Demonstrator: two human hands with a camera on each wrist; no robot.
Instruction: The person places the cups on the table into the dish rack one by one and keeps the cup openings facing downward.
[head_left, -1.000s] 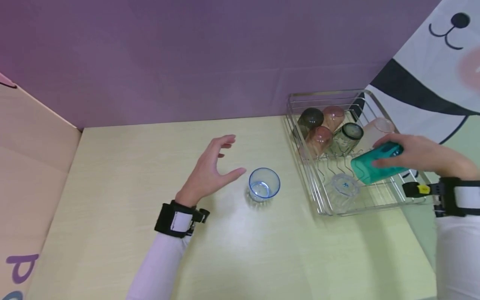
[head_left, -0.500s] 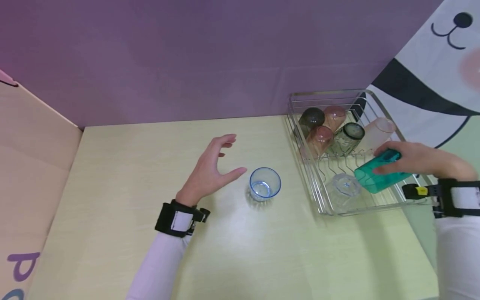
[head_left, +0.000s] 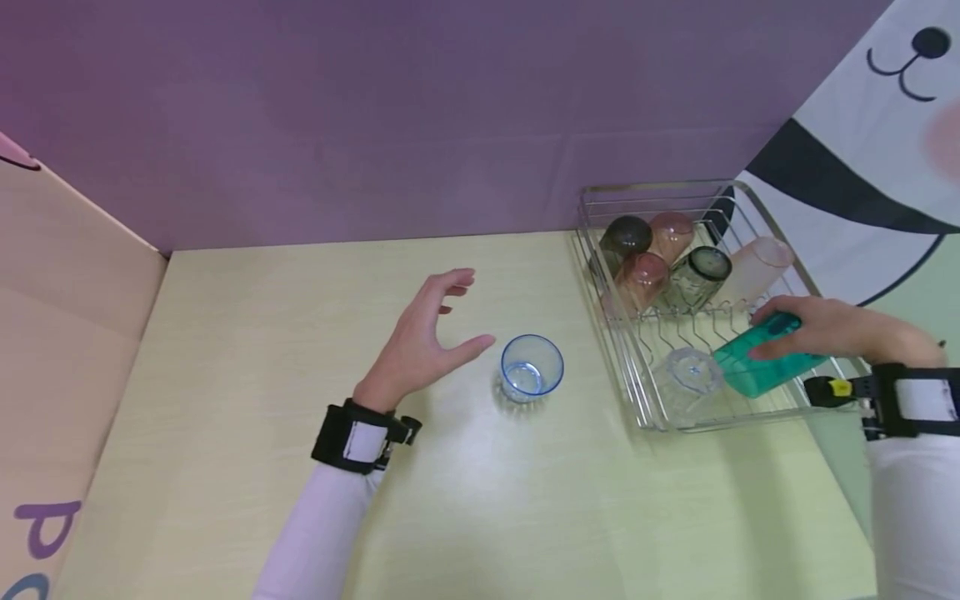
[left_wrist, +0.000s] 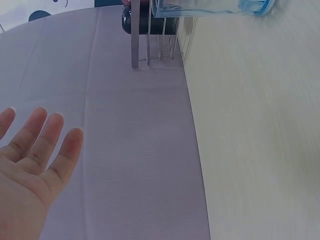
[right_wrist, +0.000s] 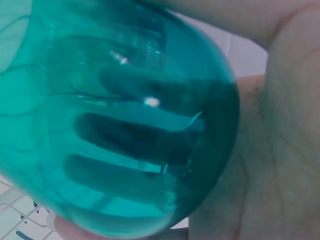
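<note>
My right hand [head_left: 840, 329] grips a teal see-through glass [head_left: 765, 358], tilted on its side over the front right of the wire rack [head_left: 637, 408]. In the right wrist view, the fingers show through the wall of the teal glass [right_wrist: 125, 100]. Just left of it in the rack is a clear glass [head_left: 692, 373], base up. My left hand [head_left: 416, 342] hovers over the table with fingers spread and thumb apart, holding nothing. Close to that thumb, a blue-rimmed glass [head_left: 531, 368] stands upright on the table. Spread fingers of the left hand [left_wrist: 30, 165] also show in the left wrist view.
At the rack's back, several upturned glasses lean together: a dark one [head_left: 627, 235], pinkish ones [head_left: 643, 275], a grey-green one [head_left: 699, 275] and a pale pink one [head_left: 757, 267]. A purple wall [head_left: 360, 150] stands behind the table [head_left: 247, 350].
My right hand has lowered slightly with the teal glass, which now lies closer over the rack beside the clear glass. The left hand and the blue-rimmed glass have stayed in place.
</note>
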